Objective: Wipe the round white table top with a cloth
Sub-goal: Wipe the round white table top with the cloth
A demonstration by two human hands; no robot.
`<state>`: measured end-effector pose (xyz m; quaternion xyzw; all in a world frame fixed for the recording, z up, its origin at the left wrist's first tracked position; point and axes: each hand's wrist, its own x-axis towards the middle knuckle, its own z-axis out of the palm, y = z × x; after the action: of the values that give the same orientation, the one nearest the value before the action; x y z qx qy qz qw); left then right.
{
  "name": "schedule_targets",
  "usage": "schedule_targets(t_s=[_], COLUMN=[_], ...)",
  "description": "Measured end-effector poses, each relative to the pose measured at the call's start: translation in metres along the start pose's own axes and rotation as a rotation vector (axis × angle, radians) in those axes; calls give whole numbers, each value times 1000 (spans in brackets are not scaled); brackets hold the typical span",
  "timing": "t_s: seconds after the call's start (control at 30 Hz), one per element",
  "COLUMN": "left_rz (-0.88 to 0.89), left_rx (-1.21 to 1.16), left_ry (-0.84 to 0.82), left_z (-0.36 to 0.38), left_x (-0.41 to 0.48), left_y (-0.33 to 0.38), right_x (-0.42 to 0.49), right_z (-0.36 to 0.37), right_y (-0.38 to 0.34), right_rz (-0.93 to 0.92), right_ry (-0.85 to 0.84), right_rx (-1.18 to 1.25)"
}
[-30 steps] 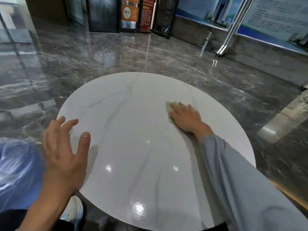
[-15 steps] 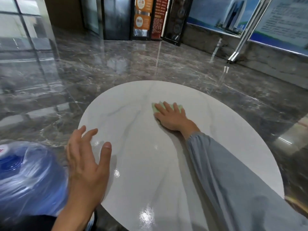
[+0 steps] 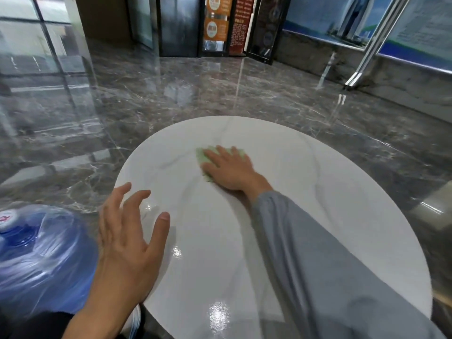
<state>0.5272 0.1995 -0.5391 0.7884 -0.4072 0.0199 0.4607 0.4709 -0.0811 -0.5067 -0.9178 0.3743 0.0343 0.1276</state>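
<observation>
Right hand presses flat on pale green cloth; left hand spread, empty, near round white marble table top; keep palm pressure even, overlap strokes

Lobby of a commercial building.
Polished dark marble floor surrounds the round white worktop. At 12 o'clock orange posters stand beside dark glass doors. At 2 o'clock wall boards picture a tower. A glazed wall is at 10 o'clock, and a blue water-cooler bottle at 8 o'clock.
</observation>
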Motion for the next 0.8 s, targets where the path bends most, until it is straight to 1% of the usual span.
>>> schedule_targets(t_s=[0.07, 0.1, 0.2, 0.27, 0.37, 0.47, 0.53, 0.6, 0.7, 0.8], left_rz=[147, 191, 243, 304, 350, 324, 313, 283, 240, 235], left_rx=[128, 178, 246, 271, 251, 250, 263, 270, 304, 328], left_ry=[-61, -95, -120, -128, -153, -185, -192, -201, -226, -248], left_z=[0, 2, 4, 7, 15, 20, 19, 18, 17, 16], left_x=[5, 7, 17, 24, 27, 27, 26, 25, 26, 27], left_y=[0, 1, -1, -3, -8, -6, -3, 0, -2, -6], right_x=[-11, -22, -60, -85, -101, -88, -68, -40, 10, 53], right_z=[-14, -19, -28, -34, -45, -51, -52, -52, -48, -34], right_y=[70, 107, 198, 245, 284, 290, 279, 255, 189, 93], right_rz=[175, 265, 489, 604, 691, 756, 737, 653, 454, 196], right_ry=[27, 35, 67, 93, 83, 55, 60, 60, 28, -26], right_rx=[22, 29, 43, 61, 58, 84, 81, 74, 61, 13])
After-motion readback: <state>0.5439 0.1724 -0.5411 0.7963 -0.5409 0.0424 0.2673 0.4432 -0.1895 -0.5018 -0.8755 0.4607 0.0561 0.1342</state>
